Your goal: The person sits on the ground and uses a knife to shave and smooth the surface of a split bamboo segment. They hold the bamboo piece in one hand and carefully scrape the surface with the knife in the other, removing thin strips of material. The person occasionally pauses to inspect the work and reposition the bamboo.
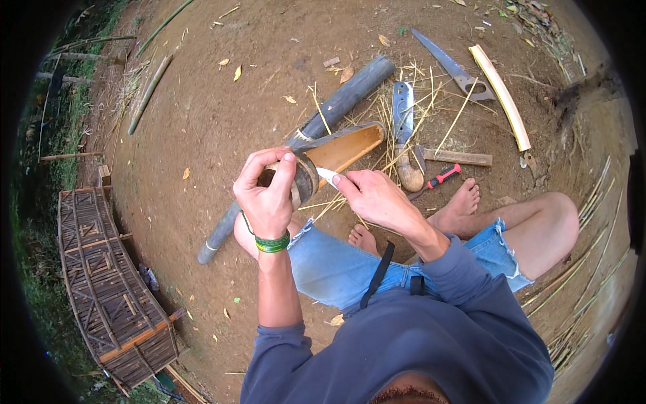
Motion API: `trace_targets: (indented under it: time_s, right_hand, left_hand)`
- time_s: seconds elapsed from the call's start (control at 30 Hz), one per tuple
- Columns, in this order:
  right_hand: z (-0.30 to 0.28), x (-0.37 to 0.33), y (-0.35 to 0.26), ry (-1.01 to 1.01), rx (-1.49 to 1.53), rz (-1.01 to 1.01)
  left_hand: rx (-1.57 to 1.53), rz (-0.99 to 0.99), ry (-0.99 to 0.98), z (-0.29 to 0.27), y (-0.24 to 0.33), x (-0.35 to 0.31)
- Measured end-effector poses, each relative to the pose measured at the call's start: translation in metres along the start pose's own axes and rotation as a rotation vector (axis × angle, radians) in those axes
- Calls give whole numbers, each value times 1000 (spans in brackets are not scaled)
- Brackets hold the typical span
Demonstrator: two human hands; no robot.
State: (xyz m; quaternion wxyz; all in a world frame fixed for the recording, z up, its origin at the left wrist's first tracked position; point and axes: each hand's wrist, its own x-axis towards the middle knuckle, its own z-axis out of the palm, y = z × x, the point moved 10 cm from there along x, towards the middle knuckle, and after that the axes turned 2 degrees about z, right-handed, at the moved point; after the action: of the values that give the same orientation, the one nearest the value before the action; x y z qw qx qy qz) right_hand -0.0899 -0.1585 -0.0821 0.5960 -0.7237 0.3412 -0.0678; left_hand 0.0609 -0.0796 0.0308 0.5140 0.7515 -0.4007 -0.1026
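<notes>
My left hand [267,192] is closed round the near end of a bamboo section [350,146], a thick tube cut away at its far end so that its tan inside shows. From my right fist [377,196] a short whitish blade-like tool [328,176] sticks out toward the tube, close to its ringed joint. Its handle is hidden in my fingers, so I cannot tell its exact kind. Behind the section, a long dark bamboo pole [356,85] lies slantwise on the ground, and its lower end [219,234] shows left of my knee.
To the right lie a machete [404,108], a hammer [461,157], a red-and-black-handled tool [444,176], a handsaw [452,69] and a split bamboo strip [501,94]. Thin bamboo slivers [431,111] litter the dirt. A slatted bamboo structure [114,283] stands at left.
</notes>
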Motion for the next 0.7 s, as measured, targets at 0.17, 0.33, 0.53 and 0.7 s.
trace_targets:
  time_s: [0.17, 0.33, 0.53, 0.7]
  right_hand:
    - [12, 1, 15, -104, 77, 92]
    - [-7, 52, 108, 17, -38, 258]
    - [-1, 45, 117, 15, -76, 196]
    - [4, 19, 44, -111, 51, 114]
  left_hand:
    - [-24, 33, 15, 3, 5, -3]
    - [-73, 51, 34, 1, 3, 2]
    - [-50, 31, 41, 0, 3, -4]
    - [-55, 45, 34, 2, 4, -2]
